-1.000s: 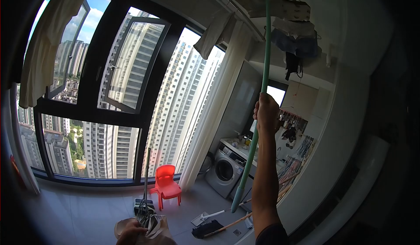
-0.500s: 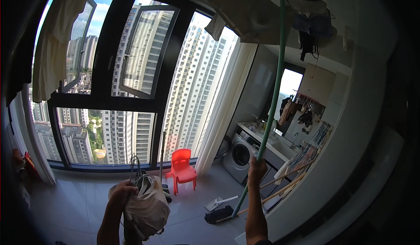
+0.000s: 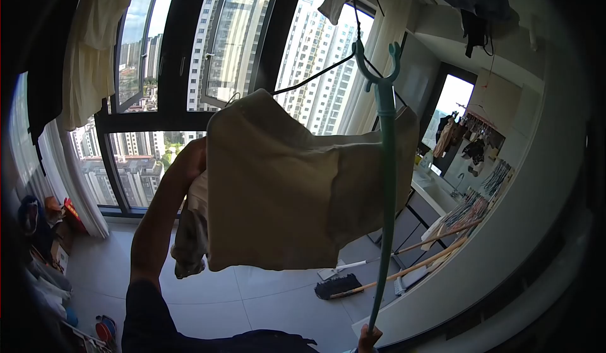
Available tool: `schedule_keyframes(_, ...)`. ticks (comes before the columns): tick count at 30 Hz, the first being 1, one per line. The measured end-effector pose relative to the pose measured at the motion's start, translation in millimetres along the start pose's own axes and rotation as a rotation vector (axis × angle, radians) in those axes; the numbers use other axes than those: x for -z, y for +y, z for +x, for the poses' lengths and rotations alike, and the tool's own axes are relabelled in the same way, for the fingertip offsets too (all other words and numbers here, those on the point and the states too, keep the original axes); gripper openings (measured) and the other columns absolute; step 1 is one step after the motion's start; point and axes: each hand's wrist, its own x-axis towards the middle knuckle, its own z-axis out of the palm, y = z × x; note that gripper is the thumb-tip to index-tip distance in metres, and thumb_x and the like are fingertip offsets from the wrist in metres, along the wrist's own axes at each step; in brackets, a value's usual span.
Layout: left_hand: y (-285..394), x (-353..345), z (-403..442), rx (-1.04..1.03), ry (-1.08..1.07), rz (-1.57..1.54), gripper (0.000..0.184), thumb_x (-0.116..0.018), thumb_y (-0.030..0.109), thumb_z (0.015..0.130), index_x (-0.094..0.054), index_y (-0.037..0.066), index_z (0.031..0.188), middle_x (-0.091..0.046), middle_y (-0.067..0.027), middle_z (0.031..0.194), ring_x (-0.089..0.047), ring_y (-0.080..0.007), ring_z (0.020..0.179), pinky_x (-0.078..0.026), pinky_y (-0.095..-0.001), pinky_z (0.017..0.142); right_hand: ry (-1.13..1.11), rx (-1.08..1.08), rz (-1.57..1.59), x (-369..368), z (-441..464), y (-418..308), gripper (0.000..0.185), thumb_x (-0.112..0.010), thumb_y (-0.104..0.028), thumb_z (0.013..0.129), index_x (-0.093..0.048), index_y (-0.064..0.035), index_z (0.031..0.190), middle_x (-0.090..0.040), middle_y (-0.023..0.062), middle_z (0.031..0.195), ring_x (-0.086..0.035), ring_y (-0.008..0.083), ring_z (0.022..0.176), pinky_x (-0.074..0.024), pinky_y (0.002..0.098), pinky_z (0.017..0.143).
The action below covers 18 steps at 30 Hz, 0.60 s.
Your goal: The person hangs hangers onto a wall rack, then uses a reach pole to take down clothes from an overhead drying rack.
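Note:
A beige short-sleeved top (image 3: 284, 195) hangs on a black wire hanger (image 3: 315, 77) in front of me. The forked head of a green clothes pole (image 3: 386, 119) meets the hanger below its hook. My right hand (image 3: 368, 337) is closed round the pole low down, near the bottom edge. My left hand (image 3: 198, 156) is raised at the top's left side, its fingers mostly hidden behind the cloth. Under it hangs a bunched pale garment (image 3: 192, 233), and a thin wire hook shows just above the top's shoulder.
Overhead, dark garments (image 3: 473, 6) hang at right and a cream garment (image 3: 101, 50) at left. A black broom head (image 3: 339, 287) lies on the floor, with wooden poles (image 3: 423, 255) leaning at right. Tall windows (image 3: 233, 50) stand ahead; boxes and bags line the left.
The pole's forked head has come down from the ceiling with the beige top on its hanger. My left hand has risen, my right hand has dropped, and the red chair is now hidden.

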Motion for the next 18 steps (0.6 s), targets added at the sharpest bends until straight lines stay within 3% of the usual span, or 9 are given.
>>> schedule_keyframes(1,-1,-8,10,-0.175,0.033,0.030,0.061,-0.058,0.053,0.090,-0.059,-0.004,0.111,-0.062,-0.0084,0.074,-0.056,-0.0163,0.061,-0.048,-0.0297,0.058,-0.030,-0.004,-0.035,5,-10,10,0.031,-0.060,-0.016,0.078,-0.047,0.0023,0.057,-0.042,0.0129,0.047,-0.045,0.0239,0.044,-0.0363,0.0456,0.047)
schedule_keyframes(7,73,-62,-3,0.378,-0.673,0.012,0.064,-0.059,0.054,0.089,-0.054,-0.003,0.119,-0.062,-0.0110,0.081,-0.058,-0.0178,0.069,-0.048,-0.0326,0.064,-0.158,-0.003,-0.174,28,-43,32,0.029,-0.060,-0.018,0.080,-0.049,0.0004,0.059,-0.046,0.0137,0.051,-0.046,0.0263,0.046,-0.0379,0.0454,0.049)
schedule_keyframes(10,72,-85,-28,0.300,-0.613,0.038,0.068,-0.066,0.055,0.084,-0.054,-0.005,0.113,-0.056,-0.0084,0.074,-0.050,-0.0136,0.059,-0.041,-0.0307,0.053,-0.192,-0.001,-0.197,35,-50,38,0.028,-0.059,-0.018,0.081,-0.050,-0.0005,0.061,-0.048,0.0141,0.052,-0.046,0.0276,0.047,-0.0388,0.0454,0.050)
schedule_keyframes(13,62,-94,-41,0.216,-0.714,0.234,0.052,-0.073,0.040,0.082,-0.057,-0.004,0.104,-0.055,-0.0069,0.073,-0.050,-0.0131,0.057,-0.041,-0.0284,0.052,-0.210,0.005,-0.225,43,-56,43,0.028,-0.059,-0.019,0.082,-0.051,-0.0015,0.062,-0.049,0.0144,0.054,-0.046,0.0288,0.048,-0.0396,0.0453,0.051)
schedule_keyframes(14,60,-98,-49,0.248,-0.710,0.230,0.032,-0.072,0.018,0.077,-0.057,-0.001,0.098,-0.056,-0.0056,0.075,-0.054,-0.0122,0.059,-0.044,-0.0252,0.054,-0.215,0.014,-0.235,46,-57,45,0.027,-0.059,-0.019,0.082,-0.052,-0.0018,0.062,-0.050,0.0146,0.055,-0.046,0.0292,0.049,-0.0398,0.0453,0.052)
schedule_keyframes(18,46,-95,-68,0.231,-0.705,0.315,0.031,-0.070,0.015,0.076,-0.057,-0.001,0.098,-0.056,-0.0053,0.076,-0.055,-0.0120,0.060,-0.044,-0.0250,0.055,-0.226,0.047,-0.293,59,-60,53,0.027,-0.058,-0.020,0.083,-0.053,-0.0030,0.064,-0.052,0.0151,0.057,-0.047,0.0308,0.050,-0.0409,0.0452,0.053)
